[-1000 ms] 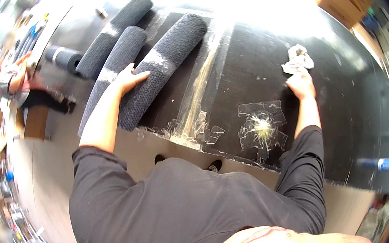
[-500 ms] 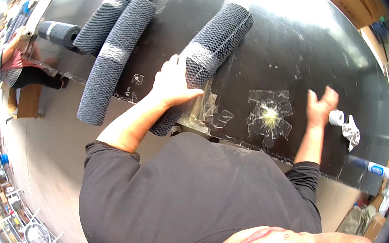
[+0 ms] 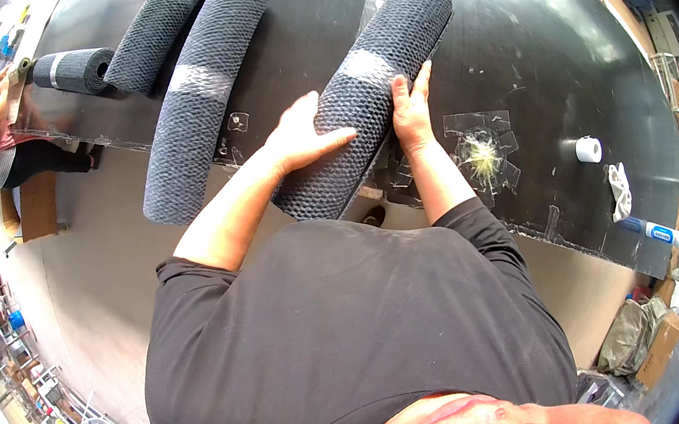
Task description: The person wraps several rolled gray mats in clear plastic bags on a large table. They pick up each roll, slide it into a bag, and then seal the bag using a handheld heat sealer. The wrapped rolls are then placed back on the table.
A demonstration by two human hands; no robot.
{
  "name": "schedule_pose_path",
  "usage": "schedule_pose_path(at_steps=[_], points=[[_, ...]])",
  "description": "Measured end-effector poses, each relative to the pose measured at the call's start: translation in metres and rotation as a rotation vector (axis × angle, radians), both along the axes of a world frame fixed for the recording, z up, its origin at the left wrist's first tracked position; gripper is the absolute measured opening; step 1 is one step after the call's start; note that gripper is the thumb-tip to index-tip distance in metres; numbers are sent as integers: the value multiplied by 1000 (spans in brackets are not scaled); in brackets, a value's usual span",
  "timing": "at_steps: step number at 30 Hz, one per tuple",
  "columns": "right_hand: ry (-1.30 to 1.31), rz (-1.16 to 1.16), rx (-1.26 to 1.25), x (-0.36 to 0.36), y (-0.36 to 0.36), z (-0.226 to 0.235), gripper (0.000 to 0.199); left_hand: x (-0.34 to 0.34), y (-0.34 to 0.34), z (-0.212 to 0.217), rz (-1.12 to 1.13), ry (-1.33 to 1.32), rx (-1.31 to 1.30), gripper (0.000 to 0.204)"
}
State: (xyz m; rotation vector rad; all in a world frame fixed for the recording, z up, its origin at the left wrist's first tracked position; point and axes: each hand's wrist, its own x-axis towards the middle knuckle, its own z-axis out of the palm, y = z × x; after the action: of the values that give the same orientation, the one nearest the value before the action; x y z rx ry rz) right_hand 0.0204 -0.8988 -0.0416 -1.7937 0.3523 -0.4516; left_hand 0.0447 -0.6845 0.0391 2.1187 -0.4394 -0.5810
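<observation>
1. My left hand (image 3: 304, 135) lies flat on the left flank of the rolled grey mesh mat (image 3: 364, 101), thumb stretched across its textured top and fingers spread rather than curled. It presses on the roll more than it grasps it.

2. My right hand (image 3: 410, 108) cups the right flank of the same roll, fingers pointing up along it toward the clear tape band around its middle. Neither hand is clenched; together they hold the roll between the palms.

3. The roll lies slantwise on the black table (image 3: 523, 42), its near end hanging at the table's front edge just before my body, its far end reaching toward the middle of the table.

4. I judge the step in hand to be steadying or squaring up this taped roll. Both palms are placed to roll it, squeeze it tight or lift it.

5. The next move calls for even pressure from both sides so the windings do not slip, and a firmer wrap of the fingers if it is to be lifted.

6. Two more rolls (image 3: 201, 101) lie well apart to the left, toward the far left corner. Near the right edge stand a white tape roll (image 3: 588, 149), a crumpled white rag (image 3: 619, 191) and a marker (image 3: 655, 233). Scraps of clear tape (image 3: 481, 150) stick to the table just right of my right wrist.
</observation>
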Motion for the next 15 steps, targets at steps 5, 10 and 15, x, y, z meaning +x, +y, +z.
schedule_pose_path(at_steps=[5, 10, 15], points=[[-34, -67, -77, -29, -16, -48, 58, -11, -7, 24, -14, 99, 58, 91], [85, -156, 544, -44, -16, 14, 70, -55, -23, 21, -192, -284, 159, 90], [147, -215, 268, -61, -32, 33, 107, -46, -33, 9, -359, -202, -384, 39]])
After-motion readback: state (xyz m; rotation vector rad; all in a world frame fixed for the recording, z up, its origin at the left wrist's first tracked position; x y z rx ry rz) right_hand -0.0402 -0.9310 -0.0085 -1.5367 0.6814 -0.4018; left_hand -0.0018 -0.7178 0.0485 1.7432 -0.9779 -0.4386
